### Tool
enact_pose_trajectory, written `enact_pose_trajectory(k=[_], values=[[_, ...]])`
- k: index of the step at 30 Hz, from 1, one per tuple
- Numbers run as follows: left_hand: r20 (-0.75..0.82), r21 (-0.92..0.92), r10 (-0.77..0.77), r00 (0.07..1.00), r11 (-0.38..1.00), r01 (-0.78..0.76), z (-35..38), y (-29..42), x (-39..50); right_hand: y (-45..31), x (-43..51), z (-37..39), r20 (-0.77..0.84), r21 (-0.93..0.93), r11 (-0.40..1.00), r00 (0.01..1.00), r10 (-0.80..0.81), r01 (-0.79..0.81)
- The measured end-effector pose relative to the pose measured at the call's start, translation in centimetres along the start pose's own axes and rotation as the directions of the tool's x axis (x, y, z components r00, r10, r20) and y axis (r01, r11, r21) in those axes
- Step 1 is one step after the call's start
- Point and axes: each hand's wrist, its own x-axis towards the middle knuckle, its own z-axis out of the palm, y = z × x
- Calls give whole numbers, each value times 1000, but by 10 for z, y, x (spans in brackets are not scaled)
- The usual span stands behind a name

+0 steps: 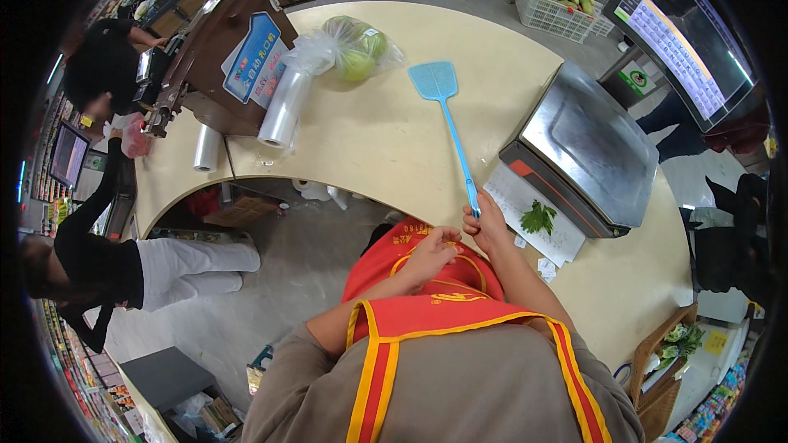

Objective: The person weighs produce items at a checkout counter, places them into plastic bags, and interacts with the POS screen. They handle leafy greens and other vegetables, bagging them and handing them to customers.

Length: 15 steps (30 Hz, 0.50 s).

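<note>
My right hand (487, 225) grips the handle of a light blue plastic fly swatter (454, 129), whose flat head lies over the counter, pointing away from me. My left hand (432, 253) is beside it, above the red apron (394, 271), fingers loosely curled and holding nothing that I can see. Right of my right hand, a green leaf (538, 218) lies on a white sheet of paper (569, 245) along the front of a weighing scale (591, 141). Farther off on the counter is a clear plastic bag of green produce (357, 49).
The curved counter (369, 147) carries a brown bag-sealing machine (246, 55) and plastic bag rolls (286, 104) at left. A touchscreen (683, 37) stands behind the scale. Two people are at the far left, another at the right edge. A wicker basket (652, 351) sits at lower right.
</note>
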Motion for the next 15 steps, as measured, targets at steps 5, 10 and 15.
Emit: enact_pose_trajectory(k=[5,10,15], values=[[-40,-34,6,999,999,-7,-6,-4,0,11,-28,-11,7,-25,997,997,76,-75],[-26,-21,-11,1000,1000,10,-1,-7,3,14,-46,-20,23,-89,996,999,-30,32],[-6,34,-4,1000,999,4,1,-7,3,-14,-3,-8,78,-94,992,994,-80,87]])
